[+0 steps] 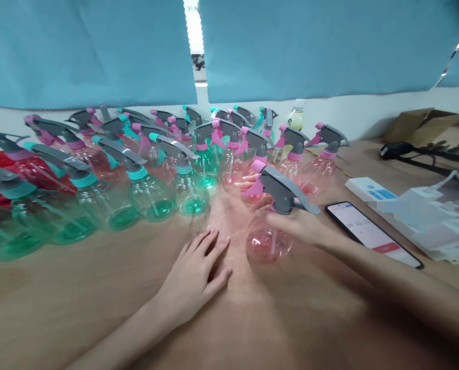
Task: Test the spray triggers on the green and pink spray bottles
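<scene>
Plastic, rounded and tinted, crowds a wood-toned bench [229, 334]

Fingers of the left hand [194, 272] lie loosely spread, palm down on the smooth, faintly grained surface, thumb angled out toward the right. The right hand [298, 226] is at the neck of the nearest pink bottle [270, 244], with some fingertips stretched out past its trigger; blur and overlap hide the contact, so I cannot tell whether it grips. This bottle stands upright just right of the left hand, apart from it: a squat, see-through globe with a rosy tint, topped by a matte grey spray head [285, 190] with a pink nozzle and trigger and a long, flat rear lever.

Just beyond the right hand, more pink bottles [314, 174] stand close together, their clear bulging walls catching light. Left of them runs a front row of green bottles [150, 200], ribbed teal collars at their necks, deeper green gathered at their bases. Behind these, further spray heads overlap in a thicket of grey, pink and teal.

On the right lies a phone [371, 234], a glossy slab with a dark rim and lit screen. Alongside it are a white power strip [371, 191] and boxy white plugs, then a black cable [402, 151] and a brown cardboard box [418, 123]. At the back stands a capped bottle of pale yellow-green [296, 119], below blue fabric blinds [98, 56] with scalloped edges.
</scene>
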{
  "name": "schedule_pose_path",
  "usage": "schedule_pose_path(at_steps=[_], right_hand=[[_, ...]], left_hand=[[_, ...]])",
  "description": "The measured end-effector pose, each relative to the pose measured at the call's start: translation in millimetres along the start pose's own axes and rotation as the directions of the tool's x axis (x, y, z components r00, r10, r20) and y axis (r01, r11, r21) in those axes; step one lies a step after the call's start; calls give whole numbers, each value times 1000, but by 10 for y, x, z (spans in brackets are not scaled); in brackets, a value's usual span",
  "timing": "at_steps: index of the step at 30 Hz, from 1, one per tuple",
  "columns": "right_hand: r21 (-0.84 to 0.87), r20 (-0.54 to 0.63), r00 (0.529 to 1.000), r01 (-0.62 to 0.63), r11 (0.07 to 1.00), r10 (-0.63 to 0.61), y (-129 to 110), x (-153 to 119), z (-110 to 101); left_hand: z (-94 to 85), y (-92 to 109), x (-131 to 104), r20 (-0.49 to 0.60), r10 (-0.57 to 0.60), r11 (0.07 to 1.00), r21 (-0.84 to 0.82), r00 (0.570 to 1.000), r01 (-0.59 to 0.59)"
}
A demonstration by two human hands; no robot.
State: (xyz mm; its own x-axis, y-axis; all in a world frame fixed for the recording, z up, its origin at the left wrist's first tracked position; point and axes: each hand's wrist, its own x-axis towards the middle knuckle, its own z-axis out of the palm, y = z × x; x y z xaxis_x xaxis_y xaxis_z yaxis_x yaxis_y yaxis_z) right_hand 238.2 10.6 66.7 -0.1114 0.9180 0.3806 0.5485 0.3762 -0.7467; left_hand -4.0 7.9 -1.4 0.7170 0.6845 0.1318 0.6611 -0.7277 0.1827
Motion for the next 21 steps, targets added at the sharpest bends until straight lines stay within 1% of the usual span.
schedule_pose_path(at_steps=[3,10,13,16,21], right_hand=[[49,-19,1000,-9,999,10,-17,5,4],[104,-21,1000,1,995,2,-1,-3,8],[102,-16,1000,7,995,-5,7,-2,9],[82,-39,999,-4,997,7,-12,6,10],[68,-31,998,-45,997,47,-34,16,14]], left_hand=[[-3,4,5,4,2,1000,8,1000,-3],[-4,5,5,17,-1,999,40,1000,0],[0,1,0,6,1,1000,27,1000,-1],[-3,-2,0,-2,4,1000,8,1000,-4],[-12,1,2,21,-1,1000,24,1000,0]])
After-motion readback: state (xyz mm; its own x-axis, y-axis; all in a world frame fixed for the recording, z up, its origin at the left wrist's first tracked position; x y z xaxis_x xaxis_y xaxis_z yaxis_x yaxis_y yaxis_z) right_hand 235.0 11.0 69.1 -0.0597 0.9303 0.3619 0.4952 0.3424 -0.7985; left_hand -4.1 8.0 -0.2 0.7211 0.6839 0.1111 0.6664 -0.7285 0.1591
